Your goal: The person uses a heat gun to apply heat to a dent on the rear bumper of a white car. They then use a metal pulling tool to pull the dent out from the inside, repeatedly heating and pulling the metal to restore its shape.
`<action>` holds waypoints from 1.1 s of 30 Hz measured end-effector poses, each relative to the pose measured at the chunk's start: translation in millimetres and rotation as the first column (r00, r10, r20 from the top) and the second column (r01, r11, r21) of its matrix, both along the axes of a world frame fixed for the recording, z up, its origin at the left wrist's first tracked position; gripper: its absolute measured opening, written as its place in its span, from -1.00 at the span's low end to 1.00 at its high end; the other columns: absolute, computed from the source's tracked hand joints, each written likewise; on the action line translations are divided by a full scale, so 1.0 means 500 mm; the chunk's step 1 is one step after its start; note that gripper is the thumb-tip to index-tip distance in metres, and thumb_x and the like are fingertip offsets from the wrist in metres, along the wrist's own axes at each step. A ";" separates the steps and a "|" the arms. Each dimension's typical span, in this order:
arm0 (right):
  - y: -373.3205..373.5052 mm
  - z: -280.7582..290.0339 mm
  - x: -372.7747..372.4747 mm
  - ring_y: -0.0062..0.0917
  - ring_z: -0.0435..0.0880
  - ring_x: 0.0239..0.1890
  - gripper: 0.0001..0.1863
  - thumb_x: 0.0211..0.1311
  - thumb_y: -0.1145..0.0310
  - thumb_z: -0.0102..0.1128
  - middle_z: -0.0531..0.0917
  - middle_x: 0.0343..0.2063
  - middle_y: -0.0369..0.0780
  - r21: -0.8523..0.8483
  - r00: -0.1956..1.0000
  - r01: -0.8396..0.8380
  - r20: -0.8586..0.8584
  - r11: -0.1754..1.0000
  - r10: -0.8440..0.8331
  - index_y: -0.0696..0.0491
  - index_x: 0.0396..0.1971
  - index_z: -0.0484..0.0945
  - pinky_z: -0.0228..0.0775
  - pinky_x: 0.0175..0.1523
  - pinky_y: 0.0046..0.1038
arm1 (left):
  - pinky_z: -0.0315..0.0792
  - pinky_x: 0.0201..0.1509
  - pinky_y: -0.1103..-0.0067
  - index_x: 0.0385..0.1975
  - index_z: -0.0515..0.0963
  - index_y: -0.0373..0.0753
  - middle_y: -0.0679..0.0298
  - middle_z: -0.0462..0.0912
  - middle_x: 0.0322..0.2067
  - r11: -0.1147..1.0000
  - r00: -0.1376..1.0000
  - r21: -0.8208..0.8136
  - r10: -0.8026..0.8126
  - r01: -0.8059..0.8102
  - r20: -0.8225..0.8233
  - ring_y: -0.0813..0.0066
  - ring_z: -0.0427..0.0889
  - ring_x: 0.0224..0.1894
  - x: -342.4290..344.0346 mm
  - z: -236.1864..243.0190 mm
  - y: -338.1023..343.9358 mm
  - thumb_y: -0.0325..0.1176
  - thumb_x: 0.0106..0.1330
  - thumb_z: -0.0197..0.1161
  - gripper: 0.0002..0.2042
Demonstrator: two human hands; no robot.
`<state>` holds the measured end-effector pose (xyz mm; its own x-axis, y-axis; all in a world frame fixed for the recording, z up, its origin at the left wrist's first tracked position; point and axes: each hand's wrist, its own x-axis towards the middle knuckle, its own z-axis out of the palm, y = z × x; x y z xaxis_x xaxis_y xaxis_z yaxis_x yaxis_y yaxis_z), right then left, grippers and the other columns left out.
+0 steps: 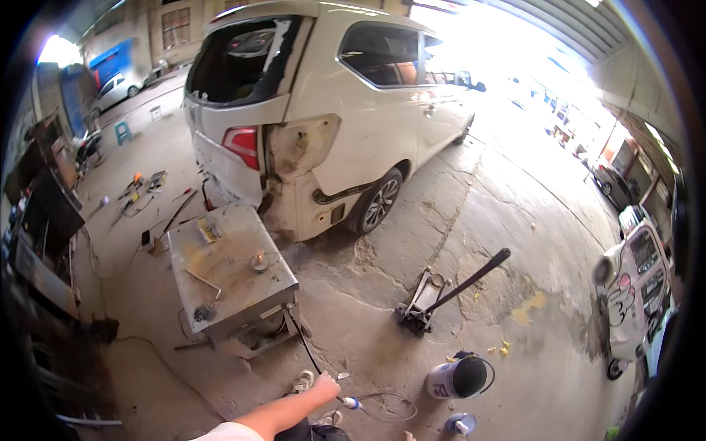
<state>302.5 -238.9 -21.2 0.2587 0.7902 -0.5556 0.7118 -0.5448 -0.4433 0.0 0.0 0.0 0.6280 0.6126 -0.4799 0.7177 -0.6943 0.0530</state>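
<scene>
My left hand (322,389) comes in from the lower edge, its fingers wrapped around a black cable (307,348). Above the hand, the cable runs up to the side of a dusty metal cabinet (235,257). Just right of my fist hangs a blue and white plug connector (352,403), and a thin cord (401,419) loops from it over the floor. On the cabinet top lie an L-shaped wrench (206,283) and a small round metal piece (259,263). My right hand does not show.
A damaged white van (368,117) stands beyond the cabinet, its rear window broken. A floor jack (423,301) with a long handle, a bucket (441,381) and a small blue container (461,423) stand to the right. Tools (132,202) lie scattered at left. Another vehicle (636,294) stands far right.
</scene>
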 end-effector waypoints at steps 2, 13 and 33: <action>-0.011 0.006 -0.028 -0.13 0.34 0.17 -0.22 -0.05 0.12 0.32 0.40 0.10 0.06 0.080 0.997 -0.015 -0.069 0.997 0.021 0.19 0.15 0.25 0.19 0.23 -0.27 | 0.26 0.07 0.31 -0.45 0.62 -0.13 0.20 0.66 -0.41 0.999 0.999 0.014 0.046 -0.046 0.009 0.26 0.60 -0.18 0.015 0.008 0.022 -0.32 0.08 0.13 -0.86; -0.050 -0.072 -0.012 -0.11 0.34 0.17 -0.13 -0.02 0.01 0.31 0.36 0.12 0.10 -0.222 0.999 -0.022 -0.039 0.975 0.014 0.24 0.19 0.19 0.19 0.22 -0.27 | 0.40 -0.12 0.23 -0.20 0.46 -0.18 0.12 0.53 -0.29 0.944 0.780 -0.315 0.273 -0.102 0.563 0.09 0.56 -0.20 -0.002 0.127 -0.087 -0.26 0.11 0.13 -0.73; 0.735 0.437 -1.415 -0.05 0.16 0.26 -0.29 -0.04 0.21 0.23 0.19 0.21 0.10 0.591 0.477 -0.794 0.462 0.142 0.748 0.18 0.14 0.27 0.02 0.29 -0.14 | 0.44 -0.11 0.25 -0.33 0.61 -0.22 -0.02 0.61 -0.31 -0.372 -0.406 -0.269 0.910 -0.888 0.084 -0.01 0.58 -0.21 -1.146 -0.065 -0.550 -0.25 0.05 0.12 -0.74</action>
